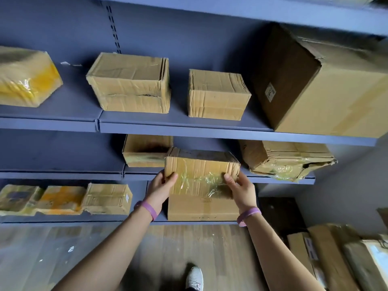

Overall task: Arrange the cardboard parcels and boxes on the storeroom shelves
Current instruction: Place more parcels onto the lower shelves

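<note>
Gripping taped parcel [201, 175] with left hand [160, 189], right hand [241, 191], blue shelves [189, 131], wood floor [210, 244]

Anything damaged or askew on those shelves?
Yes: the crushed box at the right end of the middle shelf is torn, dented and overhangs the edge. The large box above sits angled, its top corner ripped. Held parcel: only creased.

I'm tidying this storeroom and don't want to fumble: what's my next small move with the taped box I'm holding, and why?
Probably ease the taped box, gripped by the left hand and right hand, forward onto the middle shelf: a gap shows there between the stained box and the crushed box.
</note>
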A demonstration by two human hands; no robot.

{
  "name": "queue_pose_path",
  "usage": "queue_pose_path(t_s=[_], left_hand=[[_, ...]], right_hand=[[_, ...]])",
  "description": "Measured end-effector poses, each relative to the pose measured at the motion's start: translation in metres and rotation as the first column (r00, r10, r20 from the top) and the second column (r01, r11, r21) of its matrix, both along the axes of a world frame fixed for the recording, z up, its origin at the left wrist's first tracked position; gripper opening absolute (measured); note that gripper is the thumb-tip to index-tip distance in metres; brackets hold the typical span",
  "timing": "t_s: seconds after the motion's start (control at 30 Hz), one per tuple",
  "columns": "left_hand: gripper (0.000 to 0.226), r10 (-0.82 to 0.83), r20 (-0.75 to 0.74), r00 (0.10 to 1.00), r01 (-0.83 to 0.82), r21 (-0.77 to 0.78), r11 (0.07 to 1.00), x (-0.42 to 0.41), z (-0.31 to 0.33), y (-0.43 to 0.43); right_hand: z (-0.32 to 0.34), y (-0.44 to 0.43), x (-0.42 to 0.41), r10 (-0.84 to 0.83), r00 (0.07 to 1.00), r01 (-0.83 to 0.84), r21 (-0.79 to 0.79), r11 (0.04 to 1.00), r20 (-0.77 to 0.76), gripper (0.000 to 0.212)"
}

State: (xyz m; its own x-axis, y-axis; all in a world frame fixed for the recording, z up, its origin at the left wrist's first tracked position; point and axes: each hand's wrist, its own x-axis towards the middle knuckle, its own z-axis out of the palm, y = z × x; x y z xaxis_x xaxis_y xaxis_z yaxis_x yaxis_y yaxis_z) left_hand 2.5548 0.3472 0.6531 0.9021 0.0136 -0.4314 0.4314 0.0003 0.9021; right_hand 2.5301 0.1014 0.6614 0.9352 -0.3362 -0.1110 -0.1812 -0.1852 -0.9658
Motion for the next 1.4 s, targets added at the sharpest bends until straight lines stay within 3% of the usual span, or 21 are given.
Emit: queue_pose_path(t_s=[0.03, 0.17, 0.23, 0.37, 0.5, 0.67, 0.77, 0.83, 0.9, 0.97, 1.03, 1.13, 1.2, 1.27, 1.3, 1.33, 1.4], left_hand=[[0.026, 0.014, 0.018, 1.0, -0.014, -0.006, 1.0, -0.007, 0.002, 0.004], [0.012, 0.061, 0.078, 0.995, -0.061, 0.0, 0.998, -0.025, 0.012, 0.017], [0.009, 0.092, 0.086, 0.992, -0.091, -0.014, 0.996, -0.03, 0.017, 0.022], [0.007, 0.164, 0.062, 0.984, -0.157, -0.104, 0.982, -0.036, 0.03, 0.03], [0.011, 0.202, 0.046, 0.978, -0.193, -0.154, 0.969, -0.039, 0.037, 0.041], [0.012, 0.251, 0.004, 0.968, -0.243, -0.244, 0.939, -0.046, 0.05, 0.046], [0.021, 0.243, -0.039, 0.969, -0.243, -0.322, 0.915, -0.051, 0.052, 0.051], [0.042, 0.227, -0.065, 0.972, -0.235, -0.358, 0.904, -0.053, 0.049, 0.054], [0.061, 0.193, -0.092, 0.977, -0.214, -0.376, 0.902, -0.056, 0.049, 0.055], [0.064, 0.177, -0.103, 0.979, -0.204, -0.392, 0.897, -0.058, 0.053, 0.053], [0.059, 0.22, -0.105, 0.97, -0.243, -0.376, 0.894, -0.06, 0.055, 0.05], [0.063, 0.269, -0.077, 0.96, -0.28, -0.234, 0.931, -0.063, 0.053, 0.048], [0.046, 0.251, -0.031, 0.968, -0.252, -0.177, 0.951, -0.07, 0.058, 0.045], [0.034, 0.211, -0.001, 0.977, -0.207, -0.21, 0.955, -0.08, 0.067, 0.039], [0.042, 0.186, 0.001, 0.982, -0.18, -0.248, 0.952, -0.084, 0.071, 0.036], [0.051, 0.15, 0.001, 0.989, -0.144, -0.282, 0.948, -0.088, 0.072, 0.034], [0.06, 0.057, 0.034, 0.998, -0.044, -0.304, 0.952, -0.095, 0.074, 0.029]], right_hand=[[0.002, 0.006, -0.008, -0.001, 1.0, 0.001, 0.014, 1.0, -0.004, 0.003], [0.005, 0.019, -0.028, 0.02, 1.0, -0.018, 0.061, 0.998, -0.024, 0.05], [0.01, 0.026, -0.034, 0.013, 1.0, -0.012, 0.07, 0.997, -0.016, 0.059], [0.015, 0.031, -0.042, 0.009, 0.999, -0.001, 0.186, 0.983, -0.045, 0.058], [0.015, 0.027, -0.044, -0.035, 0.983, 0.086, 0.285, 0.955, -0.18, 0.039], [0.017, 0.022, -0.053, 0.033, 0.965, 0.069, 0.374, 0.925, -0.26, 0.035], [0.013, 0.017, -0.058, 0.126, 0.957, 0.039, 0.546, 0.837, -0.261, 0.05], [0.015, 0.019, -0.059, 0.179, 0.953, 0.029, 0.66, 0.751, -0.245, 0.057], [0.021, 0.024, -0.059, 0.164, 0.96, 0.066, 0.754, 0.653, -0.227, 0.058], [0.026, 0.027, -0.06, 0.108, 0.974, 0.093, 0.79, 0.606, -0.198, 0.058], [0.029, 0.028, -0.063, 0.067, 0.985, 0.083, 0.778, 0.623, -0.159, 0.05], [0.033, 0.034, -0.069, 0.05, 0.995, 0.035, 0.746, 0.665, -0.091, 0.051], [0.035, 0.041, -0.073, 0.025, 0.997, 0.032, 0.721, 0.692, -0.068, 0.056], [0.037, 0.051, -0.076, -0.016, 0.998, 0.05, 0.711, 0.701, -0.056, 0.066], [0.036, 0.055, -0.077, -0.028, 0.998, 0.059, 0.71, 0.702, -0.055, 0.071], [0.036, 0.06, -0.078, -0.039, 0.998, 0.065, 0.713, 0.698, -0.053, 0.065], [0.037, 0.069, -0.081, -0.062, 0.996, 0.084, 0.719, 0.69, -0.058, 0.029]])
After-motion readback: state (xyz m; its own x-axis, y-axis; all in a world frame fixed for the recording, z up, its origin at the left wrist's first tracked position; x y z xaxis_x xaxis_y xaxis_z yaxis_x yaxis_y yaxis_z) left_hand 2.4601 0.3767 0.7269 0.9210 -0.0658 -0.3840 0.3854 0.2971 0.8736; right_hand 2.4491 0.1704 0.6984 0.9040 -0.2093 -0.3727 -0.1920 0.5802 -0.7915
